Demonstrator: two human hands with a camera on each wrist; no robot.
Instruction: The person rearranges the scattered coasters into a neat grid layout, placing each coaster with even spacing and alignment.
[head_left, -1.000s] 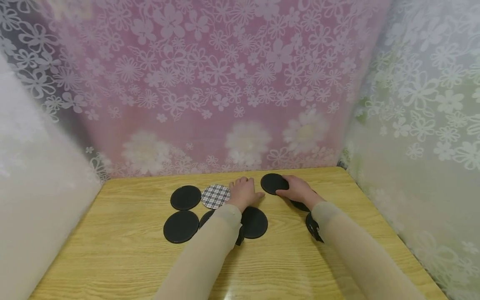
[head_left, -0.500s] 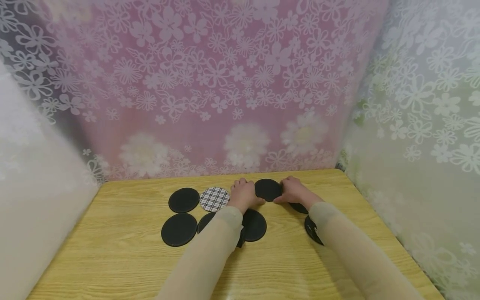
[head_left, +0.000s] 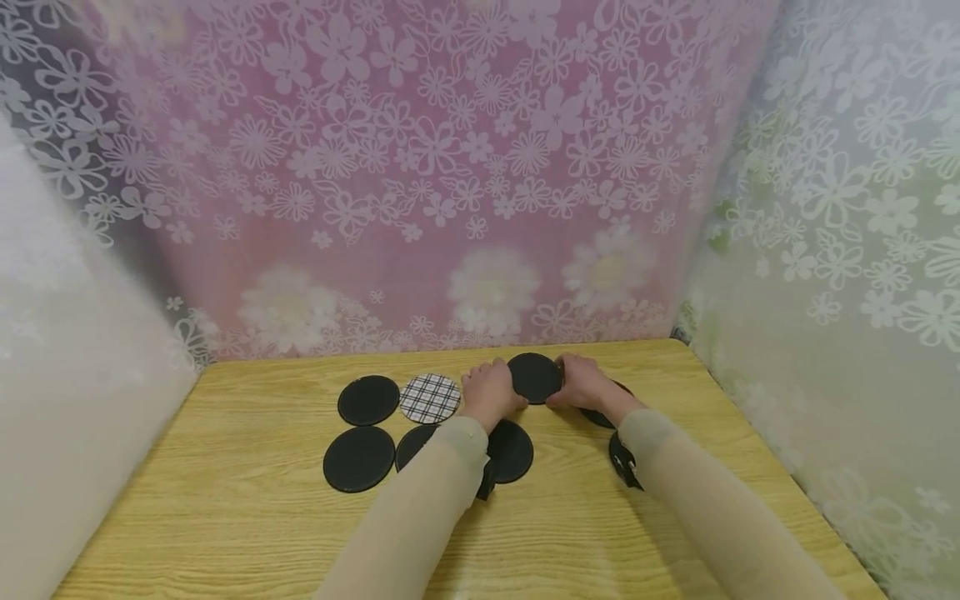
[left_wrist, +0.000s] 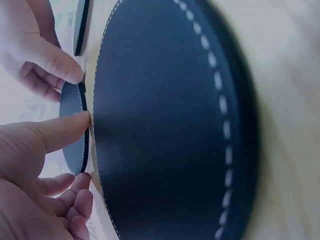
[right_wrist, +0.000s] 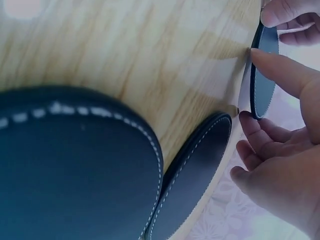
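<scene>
A round black coaster (head_left: 535, 379) with pale edge stitching lies at the back of the table between both hands. My left hand (head_left: 490, 392) pinches its left rim, thumb at the near side and fingers farther back. On the right rim, my right hand (head_left: 585, 383) grips it the same way. The left wrist view shows this coaster (left_wrist: 73, 145) seen nearly edge-on, the left hand (left_wrist: 35, 175) around one end. In the right wrist view the coaster (right_wrist: 265, 75) stands between thumb and fingers of the right hand (right_wrist: 290, 140).
A plaid coaster (head_left: 431, 398) and black coasters (head_left: 368, 400) lie to the left in two rows. Another black coaster (head_left: 510, 451) lies below the left wrist. Two more, one a black coaster (head_left: 621, 458), are partly covered by the right arm. A floral curtain (head_left: 450, 208) hangs behind the table.
The right hand has brought the black coaster leftward to the left hand. The left hand, earlier resting beside the plaid coaster, now holds the coaster's left rim.
</scene>
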